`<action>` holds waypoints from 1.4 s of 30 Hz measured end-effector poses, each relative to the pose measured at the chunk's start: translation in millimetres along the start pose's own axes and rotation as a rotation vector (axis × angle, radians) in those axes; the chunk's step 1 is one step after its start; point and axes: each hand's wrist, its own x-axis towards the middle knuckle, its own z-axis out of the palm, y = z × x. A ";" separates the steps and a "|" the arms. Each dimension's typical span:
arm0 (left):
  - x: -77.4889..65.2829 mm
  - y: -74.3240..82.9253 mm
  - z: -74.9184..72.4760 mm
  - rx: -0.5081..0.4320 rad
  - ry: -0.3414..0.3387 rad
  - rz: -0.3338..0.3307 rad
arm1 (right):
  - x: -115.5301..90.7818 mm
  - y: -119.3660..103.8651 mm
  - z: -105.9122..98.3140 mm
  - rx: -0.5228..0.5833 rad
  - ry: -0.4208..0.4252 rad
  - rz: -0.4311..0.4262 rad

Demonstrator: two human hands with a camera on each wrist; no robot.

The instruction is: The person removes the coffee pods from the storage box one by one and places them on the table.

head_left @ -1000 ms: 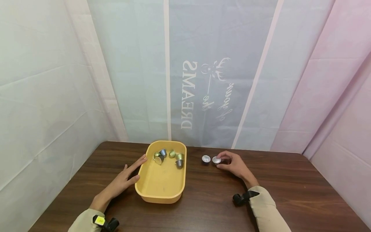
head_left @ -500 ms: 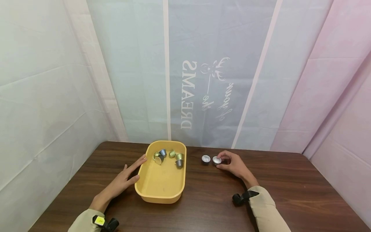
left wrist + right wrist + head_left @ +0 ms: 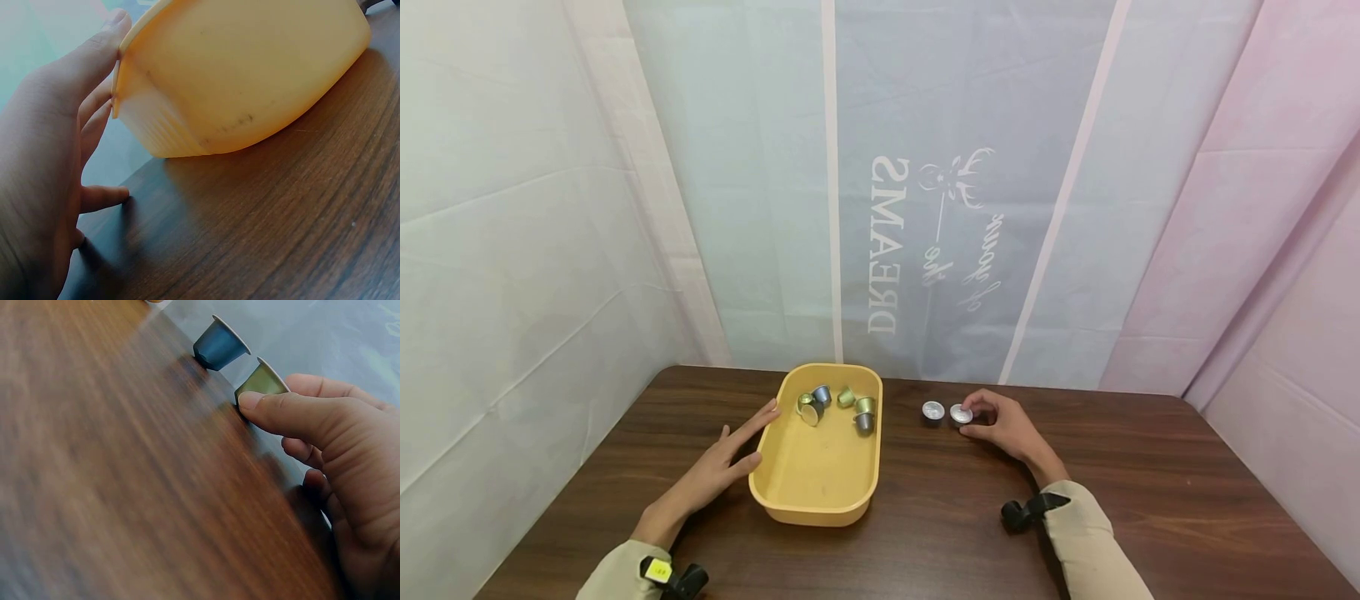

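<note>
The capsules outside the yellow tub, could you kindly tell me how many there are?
2: a green capsule pinched by the right hand and a blue capsule beside it, nearer the yellow tub.

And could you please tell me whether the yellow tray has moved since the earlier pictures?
No: in the head view, the yellow tray keeps the same place on the table, the left hand at its rim.

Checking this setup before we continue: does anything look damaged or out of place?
Dark marks on the yellow tray, outside, look like dirt or scuffs; lettering on the backdrop runs sideways, as if hung turned.
</note>
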 end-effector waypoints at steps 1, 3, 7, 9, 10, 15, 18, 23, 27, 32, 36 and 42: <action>0.1 -0.1 0.1 0.000 0.000 0.001 | -0.1 -0.1 0.0 -0.004 0.001 0.003; 0.3 -0.3 0.3 0.000 -0.001 0.001 | -0.4 -0.6 0.2 -0.012 0.004 0.008; 0.4 -0.4 0.3 0.001 0.000 0.002 | -0.5 -1.0 0.6 -0.016 0.006 0.010; 0.3 0.3 0.1 0.000 0.000 0.002 | -0.3 -0.6 0.9 -0.011 0.005 0.009; 0.3 0.7 0.0 0.000 -0.001 0.000 | -0.2 0.0 1.0 -0.006 0.006 0.007; -0.9 2.1 -0.3 -0.001 -0.003 -0.002 | 3.8 21.3 5.5 0.008 0.022 0.001; -1.3 1.2 -0.1 -0.003 -0.002 0.000 | 6.4 38.5 8.3 0.003 0.031 -0.002; -0.7 0.0 0.2 0.001 -0.002 0.000 | 2.6 30.7 3.1 0.013 0.027 -0.018; -0.3 -0.7 0.3 0.000 -0.001 0.002 | -0.3 7.5 -6.2 0.026 0.021 -0.057; -0.6 -0.6 -0.1 0.000 0.000 -0.005 | 1.0 -11.7 -14.4 -0.008 0.014 -0.063; 0.2 -1.4 -0.7 0.002 -0.005 0.003 | 4.6 -22.2 -15.3 -0.028 0.009 -0.078; 0.3 -1.4 -1.0 0.000 -0.009 0.009 | 19.2 -31.8 -9.1 0.006 -0.039 -0.156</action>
